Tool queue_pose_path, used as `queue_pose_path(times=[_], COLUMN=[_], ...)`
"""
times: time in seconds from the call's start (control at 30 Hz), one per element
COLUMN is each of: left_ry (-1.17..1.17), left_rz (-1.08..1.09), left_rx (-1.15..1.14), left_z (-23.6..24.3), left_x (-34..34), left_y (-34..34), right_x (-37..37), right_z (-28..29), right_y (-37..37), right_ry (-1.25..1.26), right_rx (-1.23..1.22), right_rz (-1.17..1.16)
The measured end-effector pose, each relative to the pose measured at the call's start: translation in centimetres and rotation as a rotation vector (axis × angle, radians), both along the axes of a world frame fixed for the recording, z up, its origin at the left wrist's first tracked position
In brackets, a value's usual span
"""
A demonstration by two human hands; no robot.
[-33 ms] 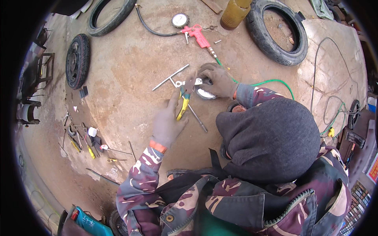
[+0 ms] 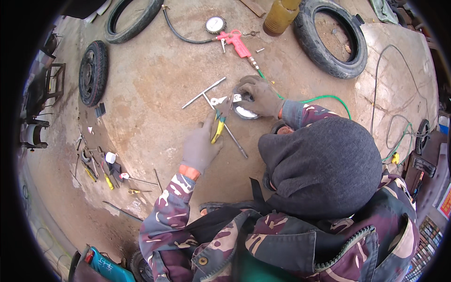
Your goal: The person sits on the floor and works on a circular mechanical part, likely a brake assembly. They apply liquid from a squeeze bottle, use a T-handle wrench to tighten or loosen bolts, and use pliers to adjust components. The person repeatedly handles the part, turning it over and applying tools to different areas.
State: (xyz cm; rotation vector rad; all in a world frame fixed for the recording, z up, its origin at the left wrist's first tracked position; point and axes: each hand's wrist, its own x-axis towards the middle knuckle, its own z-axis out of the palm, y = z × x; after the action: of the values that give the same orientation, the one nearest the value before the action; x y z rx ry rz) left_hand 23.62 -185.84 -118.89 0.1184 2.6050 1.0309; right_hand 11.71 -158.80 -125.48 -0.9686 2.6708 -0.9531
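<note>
My gloved left hand (image 2: 198, 144) is closed around pliers (image 2: 219, 129) with yellow and green handles. Their dark jaws point up and right, at a small silver arm with a ringed end (image 2: 216, 101). That arm reaches out from a round metal part (image 2: 245, 112), which looks like a brake plate with a pale curved piece on it. My gloved right hand (image 2: 261, 96) grips this part from above, and its fingers hide much of it. A silver T-handle wrench (image 2: 233, 137) lies on the ground, its shaft passing beneath the pliers.
A red inflator gun (image 2: 236, 43) with a gauge and a green hose (image 2: 329, 96) lies ahead. Around it are a tyre (image 2: 300, 35), an amber container (image 2: 280, 18) and a wheel (image 2: 92, 73). Several tools (image 2: 109, 182) are scattered at left. My grey-covered knee (image 2: 324, 169) rises at right.
The pliers' jaws have shifted slightly to the right and look a little wider apart. The silver arm's ringed end has moved a touch right. My right hand stays in place.
</note>
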Motion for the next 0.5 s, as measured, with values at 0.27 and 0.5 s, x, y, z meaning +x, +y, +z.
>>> queue_pose_path(times=[0.27,0.5], left_ry=[0.178,-0.018], left_rz=[0.052,-0.026], left_rx=[0.088,-0.042], left_z=[1.4,0.5], left_x=[-0.1,-0.7], left_y=[0.0,0.4], right_x=[-0.1,0.2], right_z=[0.0,-0.9], right_y=[0.0,0.2], right_ry=[-0.037,0.006], right_rx=[-0.027,-0.112], right_rz=[-0.006,0.022])
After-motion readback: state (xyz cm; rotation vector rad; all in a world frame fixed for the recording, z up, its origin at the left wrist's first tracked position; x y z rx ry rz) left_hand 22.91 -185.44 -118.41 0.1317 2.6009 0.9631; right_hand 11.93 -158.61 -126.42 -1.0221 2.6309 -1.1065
